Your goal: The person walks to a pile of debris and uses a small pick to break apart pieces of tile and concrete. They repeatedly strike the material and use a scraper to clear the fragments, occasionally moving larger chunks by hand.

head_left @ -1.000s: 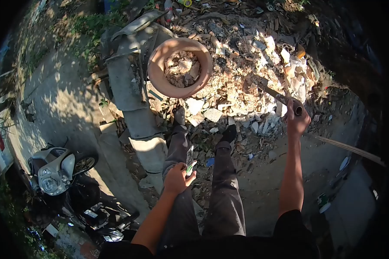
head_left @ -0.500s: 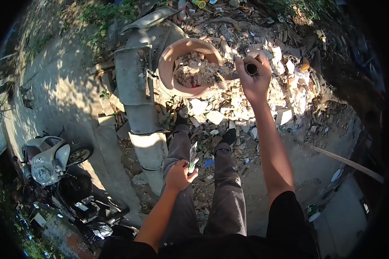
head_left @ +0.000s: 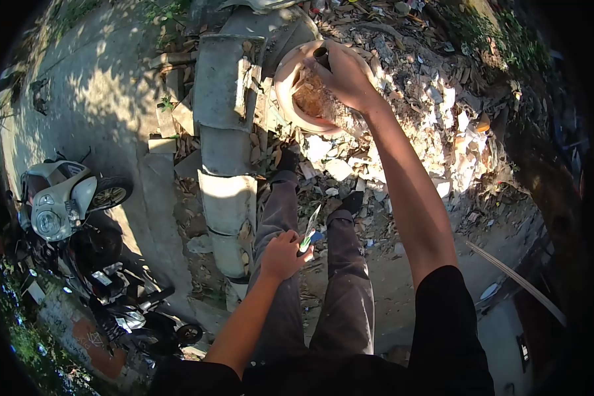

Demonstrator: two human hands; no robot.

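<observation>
My right hand [head_left: 343, 74] is wrapped round a dark, hollow-ended handle [head_left: 321, 57] over a round clay pot [head_left: 286, 99]. The tool's far end is hidden by the hand and the pot. Inside the pot lies crumbly brownish debris [head_left: 310, 99]. In front of my left thigh, my left hand [head_left: 284, 256] is closed on a small packet [head_left: 309, 231] with a clear, pointed top and a green and blue lower part.
Curved grey concrete pieces [head_left: 226, 146] run in a column left of the pot. Pale rubble [head_left: 435, 125] covers the ground at right. Motorbikes [head_left: 59, 204] stand at left. A thin pole [head_left: 518, 280] slants at lower right. My feet are below the pot.
My right hand has moved left, from over the rubble to over the pot, with the handle in it. The debris in the pot looks lower. The view has shifted slightly.
</observation>
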